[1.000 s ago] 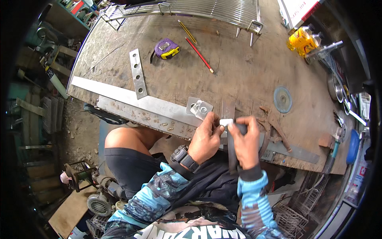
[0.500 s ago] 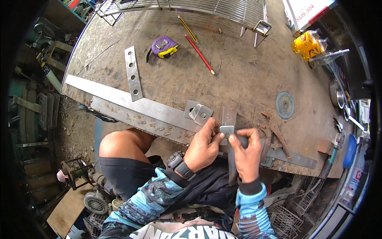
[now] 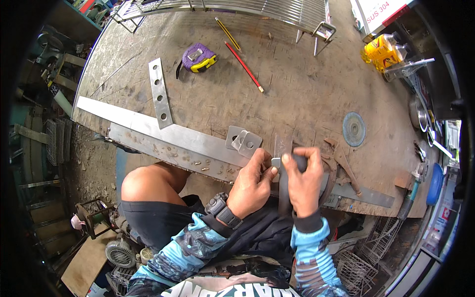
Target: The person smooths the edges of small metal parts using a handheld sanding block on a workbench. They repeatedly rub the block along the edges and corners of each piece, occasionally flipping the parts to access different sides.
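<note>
My left hand [image 3: 251, 184] pinches the left edge of a small square metal plate [image 3: 275, 162] at the table's near edge. My right hand [image 3: 306, 184] is closed around a dark grey strip [image 3: 284, 193], its thumb at the plate's right side, covering much of it. The strip hangs below the table edge, and part of it shows between thumb and forefinger. Just beyond the plate lies a flat metal bar [image 3: 283, 144]. Similar square plates with round holes [image 3: 245, 140] lie overlapped to the left of my fingers.
Long metal strips [image 3: 163, 130] line the near edge, with a holed bar [image 3: 160, 94] touching them. Farther back are a tape measure [image 3: 198, 58], two pencils [image 3: 245, 68] and a wire rack [image 3: 267, 11]. A rusty clamp [image 3: 346, 161], grinding disc [image 3: 354, 129] and yellow bottles [image 3: 382, 51] are rightward.
My right hand has shifted slightly up and left, so its thumb now covers more of the plate. More of the dark strip shows by the forefinger. My left hand keeps its pinch.
</note>
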Demonstrator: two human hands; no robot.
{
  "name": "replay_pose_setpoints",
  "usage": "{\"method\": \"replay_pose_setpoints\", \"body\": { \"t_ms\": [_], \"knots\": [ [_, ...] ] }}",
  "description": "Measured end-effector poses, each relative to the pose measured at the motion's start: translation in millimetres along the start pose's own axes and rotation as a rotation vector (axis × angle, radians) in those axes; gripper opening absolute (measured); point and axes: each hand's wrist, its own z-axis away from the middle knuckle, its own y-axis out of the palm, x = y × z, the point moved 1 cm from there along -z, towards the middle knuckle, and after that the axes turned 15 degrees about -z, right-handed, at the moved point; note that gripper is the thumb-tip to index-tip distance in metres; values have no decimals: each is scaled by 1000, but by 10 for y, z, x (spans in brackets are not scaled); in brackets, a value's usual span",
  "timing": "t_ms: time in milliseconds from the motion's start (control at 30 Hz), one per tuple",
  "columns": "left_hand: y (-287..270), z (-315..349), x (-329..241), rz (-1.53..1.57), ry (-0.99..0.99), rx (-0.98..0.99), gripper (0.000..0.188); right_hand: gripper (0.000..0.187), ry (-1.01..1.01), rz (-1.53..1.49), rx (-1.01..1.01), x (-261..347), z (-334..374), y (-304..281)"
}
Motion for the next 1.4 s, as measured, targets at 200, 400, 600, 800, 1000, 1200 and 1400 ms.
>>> {"method": "replay_pose_setpoints", "body": {
  "t_ms": [200,400,600,800,1000,1200,1400],
  "knots": [
    [18,1,20,46,7,31,15,29,-44,24,-32,-12,168,-82],
    [23,-6,40,18,24,-4,16,30,31,54,-39,49,206,-88],
    [-9,-21,-21,16,-23,8,16,32,-87,59,-70,52,-97,55],
    [-1,11,-50,29,8,2,16,30,23,13,-73,-36,327,-123],
    [10,-12,16,13,8,30,15,30,-75,7,-100,-37,-79,77],
    [10,5,-1,44,33,32,14,29,-62,29,-90,21,298,-55],
    [60,-18,100,-5,90,-56,16,30,-107,61,-115,-3,133,67]
  ]
}}
